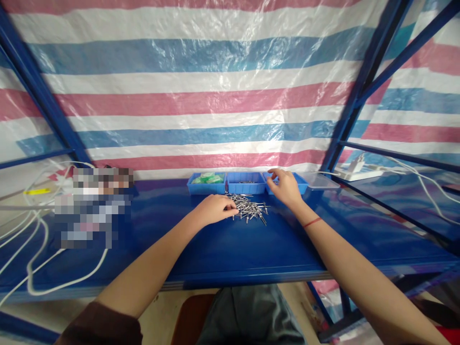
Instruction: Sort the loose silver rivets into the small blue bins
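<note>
Left hand point(217, 209) was at the pile of metal pins point(251, 211), right hand point(287, 188) was over the right bin point(302, 187).
The pins lay loose on the tabletop point(244, 256), just before the middle bin point(246, 189). The left fingers were curled at the pile's left side; whether they pinched a pin, I cannot tell. The right thumb and forefinger stood apart, with nothing visible between them. Each pin seemed light, stiff, rather slippery and hardly fragile; the long thin shank of one at the pile's border looked the best place for holding. The bins' walls limited movement behind, while the wider room was in front, up to the tabletop's near edge.
</note>
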Available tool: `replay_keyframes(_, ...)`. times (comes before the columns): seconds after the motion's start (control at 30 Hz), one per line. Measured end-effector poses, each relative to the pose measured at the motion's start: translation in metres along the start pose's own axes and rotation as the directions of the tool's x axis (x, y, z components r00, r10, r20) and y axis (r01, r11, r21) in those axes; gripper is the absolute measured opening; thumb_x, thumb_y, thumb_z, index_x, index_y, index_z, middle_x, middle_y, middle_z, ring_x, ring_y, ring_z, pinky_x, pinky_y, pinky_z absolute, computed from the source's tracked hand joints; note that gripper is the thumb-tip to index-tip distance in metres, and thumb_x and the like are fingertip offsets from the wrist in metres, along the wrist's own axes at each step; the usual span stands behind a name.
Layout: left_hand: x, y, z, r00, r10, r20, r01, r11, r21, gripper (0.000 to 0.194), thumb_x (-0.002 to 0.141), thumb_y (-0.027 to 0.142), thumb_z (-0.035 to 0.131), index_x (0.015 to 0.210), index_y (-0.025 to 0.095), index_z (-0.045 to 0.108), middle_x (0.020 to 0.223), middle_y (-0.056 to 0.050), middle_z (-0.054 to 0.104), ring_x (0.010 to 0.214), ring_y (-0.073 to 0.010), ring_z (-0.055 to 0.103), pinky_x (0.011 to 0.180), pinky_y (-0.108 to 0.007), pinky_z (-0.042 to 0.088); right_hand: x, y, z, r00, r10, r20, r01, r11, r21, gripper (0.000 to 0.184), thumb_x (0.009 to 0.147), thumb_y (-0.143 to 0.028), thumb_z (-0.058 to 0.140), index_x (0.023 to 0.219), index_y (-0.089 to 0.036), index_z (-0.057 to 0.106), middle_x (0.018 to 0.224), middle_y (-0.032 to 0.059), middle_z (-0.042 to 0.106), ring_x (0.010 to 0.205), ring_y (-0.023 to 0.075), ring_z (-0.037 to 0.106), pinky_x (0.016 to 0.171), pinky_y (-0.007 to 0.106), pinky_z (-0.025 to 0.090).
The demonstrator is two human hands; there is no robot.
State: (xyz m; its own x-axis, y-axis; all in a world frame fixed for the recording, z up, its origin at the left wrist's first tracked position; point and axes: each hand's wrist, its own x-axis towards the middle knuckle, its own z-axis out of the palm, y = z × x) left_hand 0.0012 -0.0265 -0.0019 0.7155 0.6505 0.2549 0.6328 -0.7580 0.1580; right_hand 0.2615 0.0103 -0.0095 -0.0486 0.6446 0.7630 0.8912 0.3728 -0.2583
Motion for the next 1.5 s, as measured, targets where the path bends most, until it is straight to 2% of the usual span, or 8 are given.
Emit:
replay_keyframes(0.3,0.002,-0.005,0.01,0.999,0.052,0.011,-0.053,0.986,0.157,0.03,0.088,0.015,0.041,0.101,0.023,0.067,0.095,-0.001,0.068,0.087,-0.0149,0.06,0.074,-0.025,0.041,-0.013,-0.034,0.007,0.98,-0.096,0.177,0.062,0.979,0.192,0.02,0.08,-0.021,0.051,0.095,-0.017,0.064,0.081,0.0049,0.066,0.076,0.0192,0.057,0.077,0.033,0.043)
replay_keyframes(0.7,0.006,-0.003,0.009,0.989,0.142,-0.051,-0.114,0.925,0.363,0.013,0.088,0.023,0.052,0.087,0.021,0.065,0.097,-0.002,0.061,0.091,-0.0165,0.05,0.072,-0.029,0.029,-0.02,-0.045,0.013,0.953,-0.153,0.263,0.062,0.943,0.326,0.019,0.077,-0.018,0.052,0.092,-0.017,0.064,0.078,0.0043,0.064,0.07,0.016,0.057,0.069,0.03,0.045)
replay_keyframes(0.87,0.006,-0.007,0.011,0.985,0.154,-0.078,-0.118,0.929,0.35,0.013,0.087,0.022,0.053,0.092,0.023,0.065,0.098,-0.002,0.06,0.092,-0.0163,0.05,0.072,-0.029,0.028,-0.023,-0.047,0.015,0.911,-0.26,0.321,0.126,0.915,0.384,0.019,0.074,-0.013,0.053,0.087,-0.017,0.066,0.077,0.004,0.065,0.071,0.0157,0.057,0.071,0.031,0.046)
replay_keyframes(1.03,0.008,-0.007,0.01,0.985,0.163,-0.059,-0.132,0.925,0.357,0.01,0.085,0.022,0.056,0.085,0.022,0.066,0.098,-0.002,0.061,0.093,-0.0172,0.051,0.075,-0.029,0.029,-0.024,-0.049,0.015,0.893,-0.279,0.354,0.131,0.913,0.387,0.02,0.074,-0.012,0.052,0.087,-0.017,0.067,0.077,0.0042,0.066,0.07,0.0151,0.057,0.07,0.03,0.047)
replay_keyframes(1.13,0.008,-0.005,0.012,0.979,0.147,-0.138,-0.111,0.964,0.24,0.014,0.087,0.026,0.052,0.088,0.021,0.065,0.095,-0.002,0.062,0.091,-0.0167,0.053,0.078,-0.028,0.033,-0.024,-0.052,0.013,0.89,-0.287,0.353,0.132,0.905,0.404,0.02,0.074,-0.012,0.053,0.086,-0.017,0.067,0.078,0.0039,0.066,0.071,0.0151,0.058,0.07,0.03,0.047)
replay_keyframes(1.23,0.009,-0.002,0.013,0.964,0.07,-0.255,-0.083,0.996,-0.042,0.017,0.089,0.026,0.047,0.093,0.02,0.062,0.094,-0.002,0.064,0.087,-0.014,0.057,0.078,-0.025,0.039,-0.025,-0.056,0.01,0.873,-0.324,0.365,0.119,0.867,0.485,0.016,0.075,-0.016,0.057,0.087,-0.018,0.067,0.083,0.0041,0.066,0.075,0.0154,0.059,0.073,0.03,0.047)
replay_keyframes(1.33,0.01,0.001,0.013,0.95,-0.047,-0.309,-0.045,0.958,-0.282,0.017,0.088,0.026,0.048,0.093,0.019,0.062,0.092,-0.002,0.066,0.084,-0.0133,0.06,0.076,-0.024,0.044,-0.025,-0.059,0.009,0.855,-0.343,0.388,0.064,0.814,0.578,0.016,0.078,-0.025,0.06,0.089,-0.018,0.068,0.087,0.0048,0.067,0.079,0.016,0.06,0.073,0.03,0.047)
replay_keyframes(1.5,0.01,0.004,0.012,0.922,-0.154,-0.356,-0.02,0.898,-0.439,0.015,0.084,0.027,0.052,0.09,0.018,0.062,0.087,-0.001,0.068,0.079,-0.0135,0.062,0.072,-0.024,0.047,-0.026,-0.059,0.01,0.864,-0.317,0.392,-0.005,0.772,0.635,0.022,0.082,-0.035,0.056,0.089,-0.018,0.069,0.09,0.0056,0.068,0.082,0.017,0.062,0.076,0.031,0.047)
